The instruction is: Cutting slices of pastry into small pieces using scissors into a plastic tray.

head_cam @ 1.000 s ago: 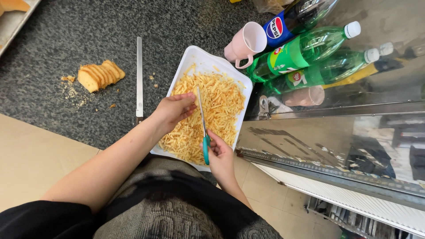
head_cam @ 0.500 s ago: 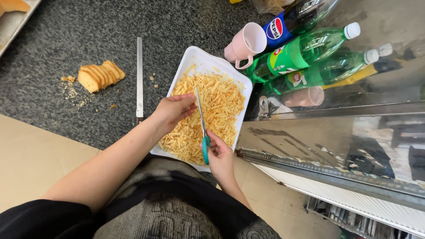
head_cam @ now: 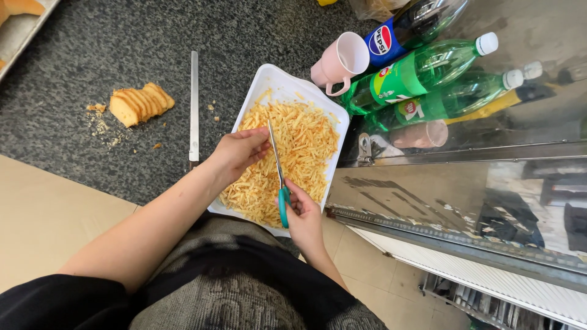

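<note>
A white rectangular tray [head_cam: 264, 82] lies on the dark speckled counter and holds a heap of thin yellow shreds [head_cam: 302, 143]. My right hand [head_cam: 304, 217] grips scissors with teal handles [head_cam: 281, 183], whose blades point away from me over the shreds. My left hand [head_cam: 239, 151] rests on the left side of the heap, its fingers curled on the shreds beside the blades.
A long knife [head_cam: 194, 107] lies left of the tray, and a sliced piece of bread [head_cam: 140, 102] with crumbs lies further left. A pink mug [head_cam: 340, 62] and several plastic bottles [head_cam: 428, 70] crowd the tray's far right. A metal counter edge [head_cam: 452, 177] runs on the right.
</note>
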